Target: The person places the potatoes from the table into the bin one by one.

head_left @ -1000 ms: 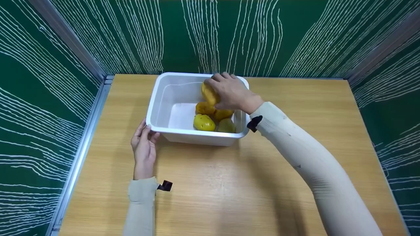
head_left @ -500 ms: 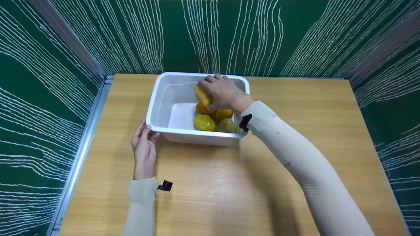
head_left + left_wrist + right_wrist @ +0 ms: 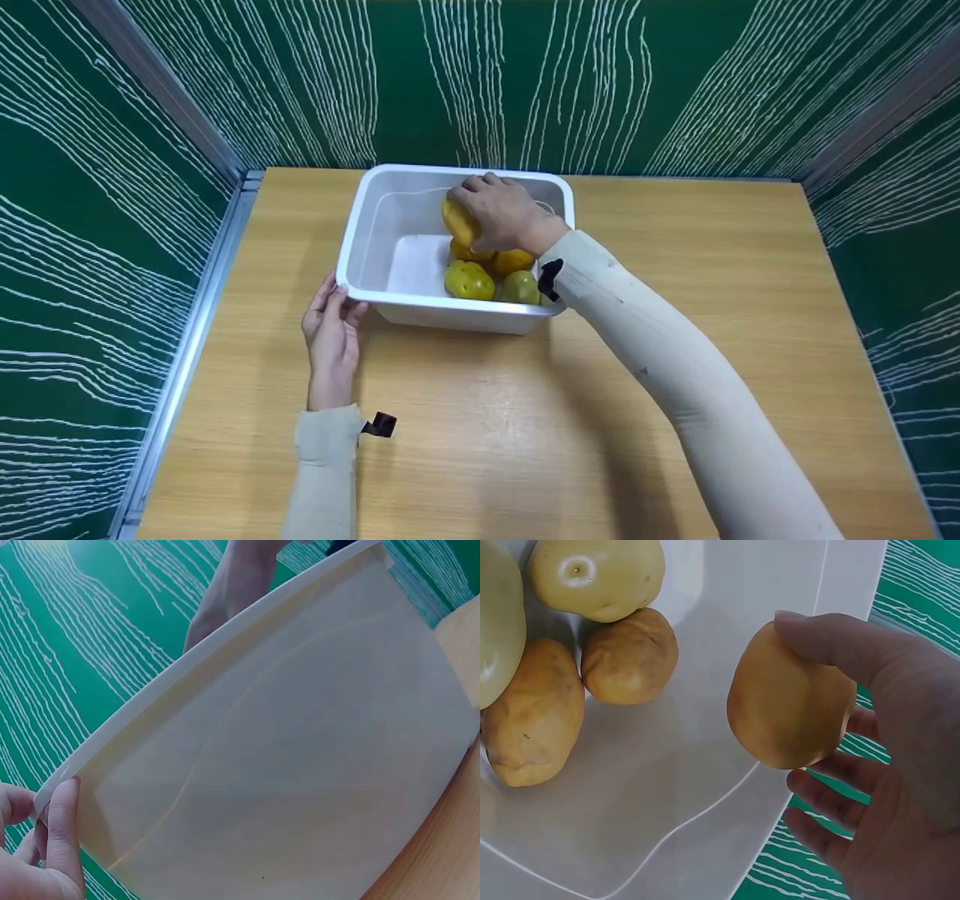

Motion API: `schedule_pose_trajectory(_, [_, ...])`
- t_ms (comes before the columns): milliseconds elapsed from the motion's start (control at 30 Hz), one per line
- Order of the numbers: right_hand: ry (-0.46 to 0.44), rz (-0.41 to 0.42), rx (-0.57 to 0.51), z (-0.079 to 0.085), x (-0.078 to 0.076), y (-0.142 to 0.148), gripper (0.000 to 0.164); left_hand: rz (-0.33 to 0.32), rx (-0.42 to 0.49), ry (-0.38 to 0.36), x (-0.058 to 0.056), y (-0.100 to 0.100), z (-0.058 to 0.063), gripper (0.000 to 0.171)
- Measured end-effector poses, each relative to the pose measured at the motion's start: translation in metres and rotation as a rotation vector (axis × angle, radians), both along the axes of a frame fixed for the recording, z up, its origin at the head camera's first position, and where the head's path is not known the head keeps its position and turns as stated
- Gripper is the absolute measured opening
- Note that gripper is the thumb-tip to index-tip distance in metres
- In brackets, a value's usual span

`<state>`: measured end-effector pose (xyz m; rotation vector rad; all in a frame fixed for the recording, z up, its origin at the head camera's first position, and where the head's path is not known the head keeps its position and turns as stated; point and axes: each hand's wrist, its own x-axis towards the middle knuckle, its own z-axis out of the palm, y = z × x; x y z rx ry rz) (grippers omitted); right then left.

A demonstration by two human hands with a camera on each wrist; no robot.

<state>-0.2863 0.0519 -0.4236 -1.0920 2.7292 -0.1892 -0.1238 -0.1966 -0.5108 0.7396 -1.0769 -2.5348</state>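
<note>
A white plastic bin [image 3: 450,301] stands on the table. At its near left corner my left hand [image 3: 330,341] pinches the rim; the left wrist view shows fingers [image 3: 64,829] on both sides of that rim. Inside the bin's right half, my right hand [image 3: 504,214] holds a yellow-brown potato [image 3: 459,223] above the others. In the right wrist view the thumb lies over the held potato [image 3: 787,701], with fingers beneath it. Below sit two brownish potatoes [image 3: 630,656] and two smoother yellow-green, potato-like pieces [image 3: 469,280], partly hidden by the hand in the head view.
The wooden table [image 3: 465,450] extends in front of the bin and to both sides. Green panels [image 3: 517,82] with white wavy lines enclose the back and sides. A metal rail [image 3: 195,322] runs along the left edge.
My right hand has moved left over the bin with the potato, uncovering more of the yellow-green piece at the near right. The left hand keeps its hold on the rim.
</note>
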Motion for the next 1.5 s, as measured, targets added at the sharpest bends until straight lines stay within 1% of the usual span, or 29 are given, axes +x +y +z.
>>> schedule_pose_trajectory(233, [-0.009, 0.023, 0.017, -0.007, -0.003, -0.004, 0.081, 0.005, -0.003, -0.005, -0.001, 0.001, -0.001, 0.043])
schedule_pose_trajectory(400, [-0.028, 0.046, 0.050, -0.011, -0.001, -0.008, 0.078, 0.000, -0.003, -0.010, 0.000, 0.001, 0.000, 0.044])
schedule_pose_trajectory(533, [-0.053, 0.057, 0.061, -0.015, 0.000, -0.012, 0.079, -0.004, -0.011, -0.006, 0.000, 0.001, 0.001, 0.045])
schedule_pose_trajectory(700, [-0.058, 0.092, 0.094, -0.021, 0.001, -0.019, 0.080, -0.009, -0.022, -0.003, -0.001, 0.002, 0.001, 0.042])
schedule_pose_trajectory(900, [-0.090, 0.079, 0.120, -0.025, 0.004, -0.023, 0.078, -0.006, -0.016, -0.014, -0.001, 0.002, 0.002, 0.042])
schedule_pose_trajectory(1133, [-0.111, 0.090, 0.154, -0.034, 0.005, -0.026, 0.076, -0.009, -0.029, -0.025, -0.003, 0.002, 0.002, 0.042])
schedule_pose_trajectory(1333, [-0.168, 0.083, 0.164, -0.038, 0.006, -0.032, 0.080, -0.019, -0.027, -0.017, -0.002, 0.000, 0.001, 0.044])
schedule_pose_trajectory(1500, [-0.170, 0.088, 0.178, -0.042, 0.005, -0.038, 0.080, -0.014, -0.021, -0.011, 0.000, -0.002, 0.001, 0.041])
